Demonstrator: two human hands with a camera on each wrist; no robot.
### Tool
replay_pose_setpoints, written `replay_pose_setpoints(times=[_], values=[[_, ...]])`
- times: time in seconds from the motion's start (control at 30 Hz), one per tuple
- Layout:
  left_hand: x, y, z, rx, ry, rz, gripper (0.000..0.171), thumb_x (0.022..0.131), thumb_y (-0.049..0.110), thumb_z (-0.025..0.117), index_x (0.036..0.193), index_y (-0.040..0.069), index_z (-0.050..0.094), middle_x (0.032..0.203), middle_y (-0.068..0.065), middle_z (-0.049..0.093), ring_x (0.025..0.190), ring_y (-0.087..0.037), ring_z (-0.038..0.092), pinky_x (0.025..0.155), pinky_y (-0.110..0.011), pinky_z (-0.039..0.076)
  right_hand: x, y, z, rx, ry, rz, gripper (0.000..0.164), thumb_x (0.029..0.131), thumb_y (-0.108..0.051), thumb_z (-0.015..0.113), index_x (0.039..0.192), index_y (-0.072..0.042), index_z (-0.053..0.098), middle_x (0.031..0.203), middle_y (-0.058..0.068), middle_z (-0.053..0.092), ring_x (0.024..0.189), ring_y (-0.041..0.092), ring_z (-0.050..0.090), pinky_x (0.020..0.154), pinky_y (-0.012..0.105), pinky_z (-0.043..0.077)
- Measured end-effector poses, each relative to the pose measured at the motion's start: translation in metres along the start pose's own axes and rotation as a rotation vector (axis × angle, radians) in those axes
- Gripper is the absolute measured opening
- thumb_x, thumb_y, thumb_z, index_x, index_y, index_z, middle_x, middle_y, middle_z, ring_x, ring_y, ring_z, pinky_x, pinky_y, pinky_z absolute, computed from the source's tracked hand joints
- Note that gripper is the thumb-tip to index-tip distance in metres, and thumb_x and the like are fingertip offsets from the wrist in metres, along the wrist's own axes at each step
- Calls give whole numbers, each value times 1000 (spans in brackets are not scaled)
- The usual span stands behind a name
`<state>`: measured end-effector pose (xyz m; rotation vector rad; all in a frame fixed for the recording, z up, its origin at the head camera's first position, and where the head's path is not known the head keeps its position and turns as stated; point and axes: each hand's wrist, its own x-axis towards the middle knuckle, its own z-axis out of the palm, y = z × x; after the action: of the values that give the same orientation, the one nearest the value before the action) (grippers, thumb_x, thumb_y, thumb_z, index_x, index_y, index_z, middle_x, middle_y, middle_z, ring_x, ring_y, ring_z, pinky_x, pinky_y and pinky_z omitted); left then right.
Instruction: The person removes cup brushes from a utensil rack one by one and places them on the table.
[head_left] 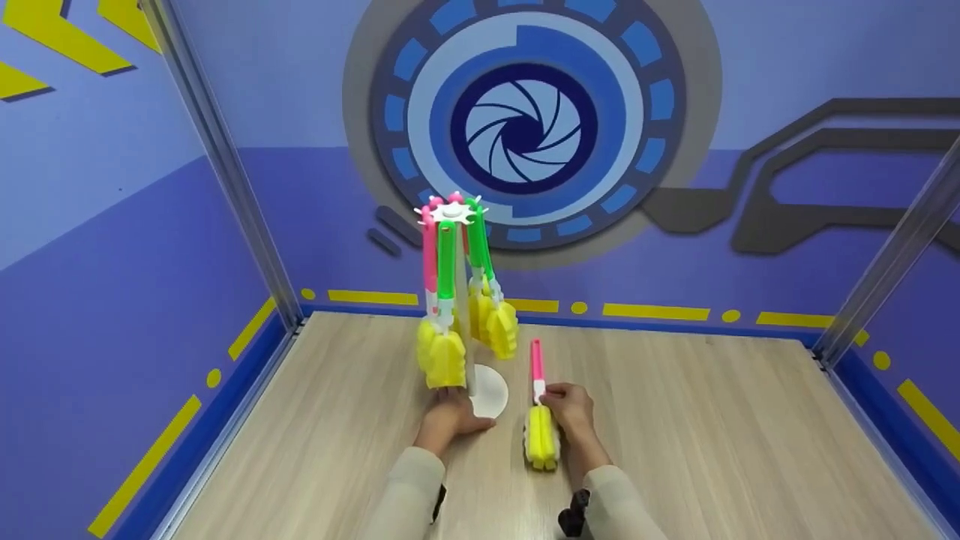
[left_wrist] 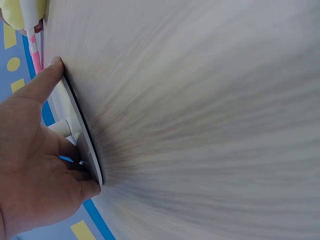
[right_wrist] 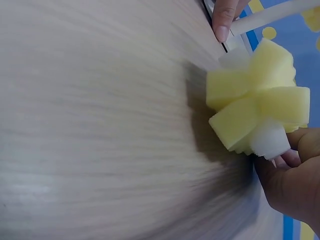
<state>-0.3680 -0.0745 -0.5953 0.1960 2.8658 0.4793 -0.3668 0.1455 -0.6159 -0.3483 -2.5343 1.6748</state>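
Background: blue-purple printed wall (head_left: 300, 225) behind a wood-grain tabletop (head_left: 712, 435). White stand (head_left: 491, 394) is upright left of centre, with pink- and green-handled sponge brushes (head_left: 447, 262) hanging around its top. Left hand (head_left: 448, 414): thumb and fingers spread wide across the round base, gripping its rim. Right hand (head_left: 571, 409): fingers closed in a pinch at the white neck of a pink-handled brush (head_left: 541, 427). This brush is right of the base, apart from it, yellow sponge toward the person.

Right hand (head_left: 571, 411) pinching brush (head_left: 542, 435), left hand (head_left: 451, 414) holding stand (head_left: 490, 390)
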Motion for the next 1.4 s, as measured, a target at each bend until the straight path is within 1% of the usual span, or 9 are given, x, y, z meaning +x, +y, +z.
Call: replay_pose_setpoints(times=[0.27, 0.47, 0.57, 0.67, 0.8, 0.9, 1.2, 1.27, 1.4], values=[[1, 0, 3, 14, -10, 24, 106, 89, 52, 72, 149, -19, 21, 154, -39, 21, 145, -48, 24, 120, -50, 25, -4, -1, -2, 6, 21, -26, 23, 91, -2, 72, 112, 7, 71, 98, 15, 71, 86, 22, 65, 78, 34, 56], [10, -5, 11, -9, -11, -6, 109, 88, 53, 73, 151, -17, 19, 154, -39, 21, 144, -47, 25, 118, -50, 28, -5, -13, -6, 17, 44, -71, 26, 92, 1, 70, 118, 6, 69, 107, 19, 69, 95, 28, 64, 78, 33, 56], [18, -11, 19, -18, 9, -14, 111, 88, 55, 73, 152, -16, 17, 155, -38, 19, 145, -46, 24, 119, -49, 28, -6, -24, -7, 36, 39, -85, 27, 93, 1, 70, 119, 3, 70, 110, 18, 69, 99, 28, 63, 79, 32, 56], [22, -14, 24, -51, 44, -15, 114, 85, 57, 75, 152, -15, 18, 155, -37, 20, 144, -45, 26, 119, -48, 28, -10, -37, -10, 62, 38, -127, 27, 93, 0, 70, 120, 0, 70, 112, 18, 69, 103, 28, 64, 85, 36, 57], [18, -12, 18, -64, 32, -9, 115, 83, 56, 77, 151, -16, 18, 154, -37, 21, 144, -46, 26, 119, -49, 27, -16, -57, -15, 110, 52, -199, 27, 94, -2, 70, 121, -3, 70, 117, 18, 70, 107, 28, 66, 92, 40, 55], [15, -10, 15, -51, 13, -9, 113, 84, 54, 77, 150, -17, 18, 152, -37, 23, 142, -47, 27, 119, -50, 28, -21, -72, -19, 155, 61, -253, 29, 94, -4, 71, 123, -4, 70, 120, 17, 70, 109, 28, 66, 94, 39, 55], [21, -11, 22, -72, 32, -53, 113, 83, 52, 79, 153, -12, 17, 155, -34, 21, 143, -44, 28, 120, -48, 25, -34, -116, -28, 287, 46, -434, 31, 92, -2, 73, 122, 0, 69, 122, 18, 69, 114, 31, 66, 96, 36, 54], [18, -9, 18, -59, 21, -63, 112, 84, 51, 79, 154, -10, 16, 157, -32, 20, 144, -42, 27, 121, -47, 23, -36, -124, -28, 307, 28, -460, 31, 92, -2, 73, 123, -1, 68, 122, 17, 69, 115, 31, 66, 96, 37, 54], [8, -3, 5, 31, -14, -42, 108, 87, 54, 74, 151, -14, 19, 155, -33, 23, 144, -42, 28, 121, -46, 25, -38, -137, -30, 326, -2, -510, 33, 92, -1, 73, 124, -1, 68, 122, 17, 69, 116, 31, 66, 98, 40, 53]])
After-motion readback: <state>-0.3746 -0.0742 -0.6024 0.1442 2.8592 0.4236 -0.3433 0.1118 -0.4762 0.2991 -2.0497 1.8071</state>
